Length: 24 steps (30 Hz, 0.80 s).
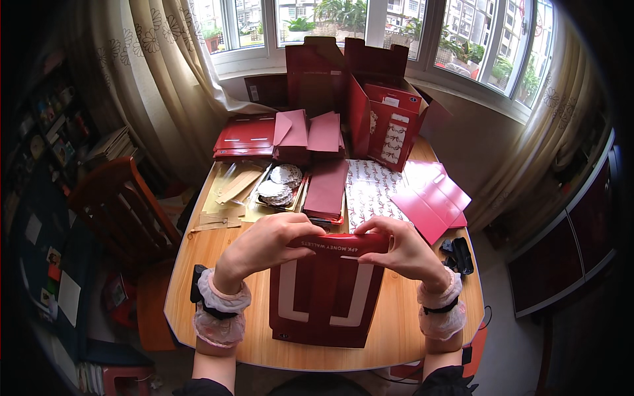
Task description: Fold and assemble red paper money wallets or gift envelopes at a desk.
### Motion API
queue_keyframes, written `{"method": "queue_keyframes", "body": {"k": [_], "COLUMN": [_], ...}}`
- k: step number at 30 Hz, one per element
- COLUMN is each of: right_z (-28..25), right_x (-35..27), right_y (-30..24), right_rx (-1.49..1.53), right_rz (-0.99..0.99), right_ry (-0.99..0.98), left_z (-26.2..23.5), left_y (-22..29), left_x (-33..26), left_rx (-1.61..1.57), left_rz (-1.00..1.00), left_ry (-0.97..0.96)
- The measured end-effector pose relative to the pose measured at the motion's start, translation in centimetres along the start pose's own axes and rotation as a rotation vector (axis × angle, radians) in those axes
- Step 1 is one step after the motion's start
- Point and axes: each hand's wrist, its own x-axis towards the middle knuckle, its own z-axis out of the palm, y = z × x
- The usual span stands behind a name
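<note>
Dark red card packet (327,297) lies flat on worktop (198,264), centre-front, directly below both hands; long axis runs near-to-far w/ slight tilt, its folded top flap being the far edge. Left hand (264,244) and right hand (403,247) each pinch that flap at opp. ends, fingers curled over, thumbs underneath, approx. equal reach, so neither hand is nearer. Body of packet extends back toward the person between the wrists; pink envelope stack (327,188) sits just beyond the flap, apart from it.
</note>
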Motion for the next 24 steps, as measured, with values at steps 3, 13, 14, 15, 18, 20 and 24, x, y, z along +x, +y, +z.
{"method": "queue_keyframes", "body": {"k": [3,13,14,15,18,20,24], "right_z": [-0.1,0.0,-0.1,-0.1,0.1,0.1,0.0], "right_x": [-0.1,-0.2,-0.3,-0.3,-0.2,-0.3,-0.4], "right_y": [-0.1,-0.8,-0.8,-0.9,-1.1,-0.9,-0.5], "right_rx": [-0.100,-0.307,-0.352,-0.354,-0.316,-0.323,-0.279], "right_rz": [-0.057,-0.160,-0.184,-0.183,-0.116,-0.073,-0.075], "right_ry": [0.017,0.112,0.127,0.128,0.093,0.093,0.097], "left_z": [-0.1,-0.2,-0.2,-0.2,-0.1,0.0,0.1], "left_y": [0.1,0.2,0.3,0.3,0.1,0.0,0.1], "left_x": [0.0,0.1,0.1,0.2,0.1,0.1,0.3], "left_rx": [-0.014,-0.010,-0.011,-0.036,-0.068,-0.082,-0.056], "left_rz": [-0.004,0.000,0.001,-0.011,0.002,0.038,0.043], "left_ry": [-0.004,-0.007,-0.006,-0.019,0.000,0.029,0.010]}}
